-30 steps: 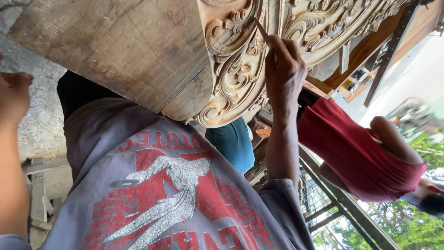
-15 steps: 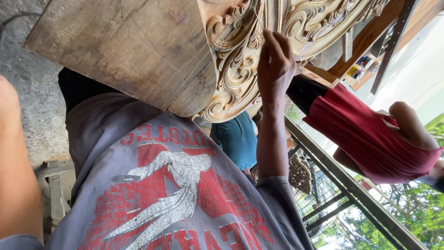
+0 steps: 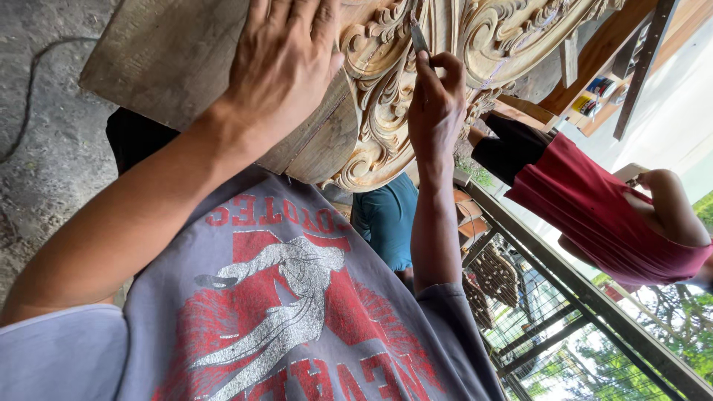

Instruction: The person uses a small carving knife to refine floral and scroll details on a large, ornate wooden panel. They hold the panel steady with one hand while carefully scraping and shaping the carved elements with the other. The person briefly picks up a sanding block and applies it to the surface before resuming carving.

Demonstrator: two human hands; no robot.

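While pressed flat, fingers spread, on bare wooden panel (image 3: 171,52): left hand (image 3: 286,63). Right hand (image 3: 434,111) pinching thin carving tool (image 3: 418,33) against scrolled carving (image 3: 386,111).

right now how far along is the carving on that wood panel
Done: deep scrolls and leaf shapes already stand out across the carved panel. In hand: the right hand holds a chisel with its tip in the scrollwork, while the left hand lies flat on the panel's plain part. Left: that plain part shows no carving; whether it should get any cannot be told.
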